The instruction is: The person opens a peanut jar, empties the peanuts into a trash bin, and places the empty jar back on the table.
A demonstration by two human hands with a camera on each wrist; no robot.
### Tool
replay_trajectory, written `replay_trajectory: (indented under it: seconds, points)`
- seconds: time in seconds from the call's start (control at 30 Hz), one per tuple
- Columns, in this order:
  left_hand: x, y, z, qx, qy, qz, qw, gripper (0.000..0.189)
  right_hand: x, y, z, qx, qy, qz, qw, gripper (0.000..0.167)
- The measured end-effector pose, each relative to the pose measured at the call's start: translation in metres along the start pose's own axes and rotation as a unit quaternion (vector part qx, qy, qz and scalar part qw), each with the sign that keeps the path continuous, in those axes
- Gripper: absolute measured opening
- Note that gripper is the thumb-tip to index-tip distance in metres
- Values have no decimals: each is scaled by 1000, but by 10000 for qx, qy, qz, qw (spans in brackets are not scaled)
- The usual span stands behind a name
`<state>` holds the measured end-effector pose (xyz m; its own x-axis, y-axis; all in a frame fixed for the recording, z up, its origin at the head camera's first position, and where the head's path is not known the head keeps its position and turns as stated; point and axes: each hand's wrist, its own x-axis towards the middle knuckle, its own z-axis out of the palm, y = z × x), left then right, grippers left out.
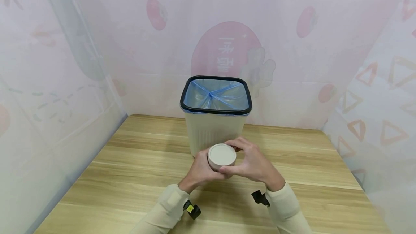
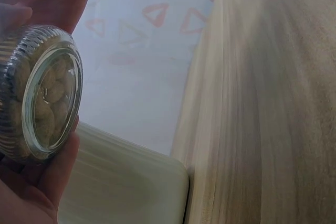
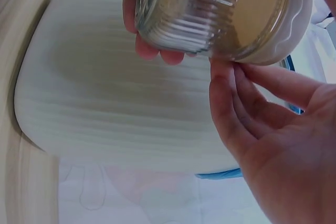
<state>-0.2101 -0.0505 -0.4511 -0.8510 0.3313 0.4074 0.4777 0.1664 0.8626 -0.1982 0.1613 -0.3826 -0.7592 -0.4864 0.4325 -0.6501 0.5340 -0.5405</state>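
A ribbed glass jar [image 3: 210, 9] with a cream lid [image 1: 222, 154] is held upright above the table, in front of the bin. Round brownish pieces [image 2: 50, 98] show through its clear base in the left wrist view. My left hand [image 1: 202, 169] grips the glass body, its fingers wrapped round the far side. With thumb and fingertips on opposite sides of the lid's rim, my right hand [image 1: 255, 163] pinches the lid. The lid sits on the jar's mouth. In the right wrist view the left fingertips [image 3: 146, 48] show beneath the glass.
Just behind the hands stands a cream trash bin [image 1: 214, 129] with a black rim [image 1: 216, 111] and a blue bag liner [image 1: 224, 95]. The wood-grain table [image 1: 136, 176] meets printed curtains [image 1: 130, 46] at the back and sides.
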Motion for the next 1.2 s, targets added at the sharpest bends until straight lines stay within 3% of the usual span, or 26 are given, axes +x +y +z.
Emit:
replay_trajectory:
  seconds: [0.27, 0.5, 0.97, 1.2]
  points:
    - [0, -1, 0, -94, -126, -17, 9999, 70, -1, 2, -2, 171, -144, -140, 9997, 74]
    - [-1, -2, -2, -20, -40, 120, 9999, 71, -1, -2, 1, -52, -130, -37, 9999, 85]
    - [0, 0, 0, -50, 285, 79, 9995, 70, 0, -24, 9, -532, 704, 529, 9947, 83]
    - [-2, -1, 1, 82, 252, -18, 9996, 72, 1, -29, 17, -614, 1015, 612, 9910, 72]
